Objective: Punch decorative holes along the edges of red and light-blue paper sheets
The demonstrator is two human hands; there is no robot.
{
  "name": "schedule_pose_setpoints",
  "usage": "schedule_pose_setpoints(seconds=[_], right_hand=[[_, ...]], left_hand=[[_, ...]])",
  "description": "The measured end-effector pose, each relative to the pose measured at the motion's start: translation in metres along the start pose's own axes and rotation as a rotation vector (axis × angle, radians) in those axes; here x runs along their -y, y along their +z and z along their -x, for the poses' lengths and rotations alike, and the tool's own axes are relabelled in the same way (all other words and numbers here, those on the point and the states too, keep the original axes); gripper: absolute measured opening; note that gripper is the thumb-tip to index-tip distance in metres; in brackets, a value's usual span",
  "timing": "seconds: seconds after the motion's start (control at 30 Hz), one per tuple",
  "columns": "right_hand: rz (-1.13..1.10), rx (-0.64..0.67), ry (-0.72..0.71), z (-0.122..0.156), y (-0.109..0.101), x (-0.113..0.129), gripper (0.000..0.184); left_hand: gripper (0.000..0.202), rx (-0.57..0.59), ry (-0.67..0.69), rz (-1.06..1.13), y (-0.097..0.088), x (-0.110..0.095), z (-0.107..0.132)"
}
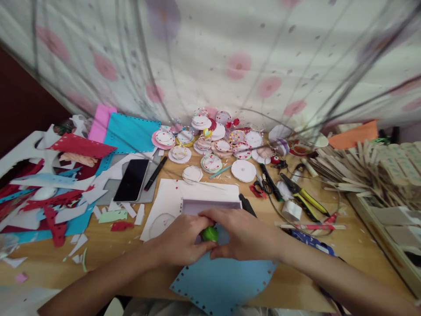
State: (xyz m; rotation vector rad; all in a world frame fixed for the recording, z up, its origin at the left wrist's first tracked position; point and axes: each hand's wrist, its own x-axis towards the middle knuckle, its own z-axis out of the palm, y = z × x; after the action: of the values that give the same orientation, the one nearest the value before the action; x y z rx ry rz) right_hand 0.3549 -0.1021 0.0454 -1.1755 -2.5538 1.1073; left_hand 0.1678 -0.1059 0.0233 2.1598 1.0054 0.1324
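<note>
My left hand [182, 240] and my right hand [242, 233] meet in front of me, curled around a small bright green thing [209, 234]. It looks shiny and crumpled, and my fingers cover part of it, so its kind is unclear. Beneath my hands lies a sheet of blue paper [223, 281] with dark dots or holes along its edges. Just beyond them is a shallow pale box [210, 202], its near side hidden by my hands. It rests on white paper [164, 193] with a circle drawn on it.
Layered paper discs [212, 162] crowd the back. At left are a phone [131, 180], a black pen [155, 173] and paper scraps [66, 215]. At right lie scissors [263, 186], yellow-black pliers [304, 197], a blue glue gun [311, 242] and wooden sticks [357, 169].
</note>
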Motion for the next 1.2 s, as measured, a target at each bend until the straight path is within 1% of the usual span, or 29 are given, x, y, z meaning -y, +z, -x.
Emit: schedule_pose_setpoints(seconds=[0.07,0.17,0.27,0.37,0.43,0.5,0.6,0.63,0.67,0.77,0.8,0.87,0.97,1.03,1.1,1.13,1.2], right_hand=[[0.036,0.047,0.004,-0.003,-0.003,0.003,0.055],[0.07,0.117,0.034,-0.006,-0.005,0.007,0.05],[0.086,0.154,0.052,-0.007,-0.004,0.012,0.045],[0.067,0.141,0.076,-0.007,0.0,0.011,0.042],[0.015,0.123,0.061,-0.008,0.002,0.007,0.046],[-0.063,0.098,0.019,-0.008,0.001,0.0,0.056],[-0.138,0.041,-0.004,-0.002,-0.003,-0.014,0.08],[-0.139,0.016,0.001,0.001,-0.005,-0.019,0.082],[-0.13,-0.007,0.012,0.005,-0.007,-0.023,0.075],[-0.077,-0.055,0.079,0.018,-0.008,-0.033,0.023],[-0.065,-0.065,0.115,0.022,-0.008,-0.034,0.014],[-0.082,-0.093,0.177,0.03,-0.007,-0.034,0.01],[-0.184,-0.174,0.208,0.04,-0.004,-0.031,0.01],[-0.254,-0.256,0.232,0.045,-0.001,-0.031,0.011],[-0.326,-0.358,0.289,0.047,0.006,-0.03,0.015],[-0.371,-0.411,0.317,0.048,0.01,-0.03,0.018],[-0.462,-0.491,0.351,0.049,0.021,-0.03,0.025]], left_hand=[[0.013,0.0,0.014,-0.06,-0.001,-0.001,-0.001],[0.011,0.002,0.037,-0.122,-0.001,-0.002,-0.001],[0.012,0.0,0.073,-0.149,0.001,0.0,0.0],[0.013,0.001,0.067,-0.147,0.003,0.003,-0.001],[0.013,0.015,0.029,-0.132,0.004,0.004,-0.002],[0.014,0.028,-0.005,-0.083,0.001,0.004,-0.003],[0.025,0.007,-0.031,0.059,-0.008,0.002,-0.002],[0.028,0.002,-0.042,0.109,-0.012,0.001,-0.001],[0.03,0.004,-0.055,0.154,-0.016,0.001,0.0],[0.032,0.018,-0.083,0.252,-0.024,0.002,0.005],[0.032,0.01,-0.085,0.276,-0.025,0.003,0.006],[0.032,-0.028,-0.08,0.328,-0.026,0.006,0.01],[0.03,-0.096,-0.077,0.491,-0.025,0.013,0.017],[0.03,-0.123,-0.082,0.65,-0.024,0.017,0.022],[0.031,-0.151,-0.075,0.762,-0.024,0.021,0.028],[0.03,-0.167,-0.067,0.779,-0.024,0.022,0.03],[0.028,-0.197,-0.058,0.74,-0.024,0.023,0.033]])
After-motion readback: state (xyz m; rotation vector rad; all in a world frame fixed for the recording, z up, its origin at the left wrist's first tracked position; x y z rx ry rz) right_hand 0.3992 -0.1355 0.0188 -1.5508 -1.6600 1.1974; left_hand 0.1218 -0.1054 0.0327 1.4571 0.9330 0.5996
